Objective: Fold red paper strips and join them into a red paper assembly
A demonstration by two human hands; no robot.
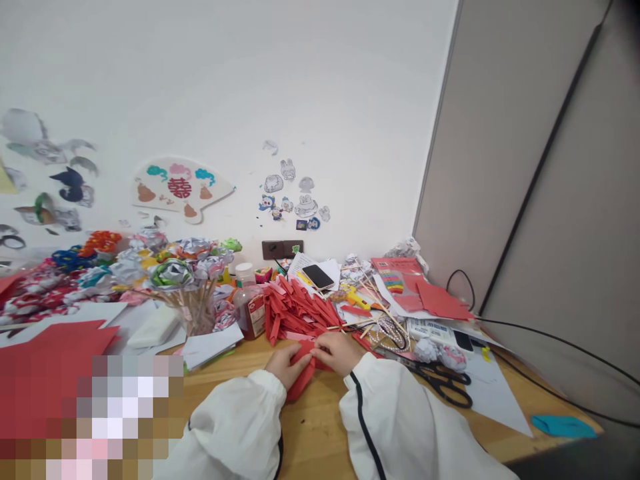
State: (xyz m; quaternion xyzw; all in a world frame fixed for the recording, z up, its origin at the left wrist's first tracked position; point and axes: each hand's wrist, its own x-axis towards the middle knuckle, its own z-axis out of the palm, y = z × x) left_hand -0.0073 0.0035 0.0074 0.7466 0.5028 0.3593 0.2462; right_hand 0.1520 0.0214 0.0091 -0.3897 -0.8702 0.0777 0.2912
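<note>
Both my hands meet over a piece of red paper (pixel 301 387) low above the wooden table. The thumb and fingers of my left hand (pixel 286 365) pinch its upper left part. My right hand (pixel 339 352) grips the same paper from the right, its fingertips close to the left thumb. Part of the sheet hangs down between the wrists; the rest is hidden by my fingers. Just beyond my hands lies a pile of folded red paper strips (pixel 295 307).
Left stand a jar (pixel 249 303) with reddish liquid and a cup of sticks with paper flowers (pixel 173 273). Black scissors (pixel 447 383), a yellow glue gun (pixel 359 298) and a phone (pixel 318 277) lie to the right and behind. Red sheets (pixel 45 373) lie at far left.
</note>
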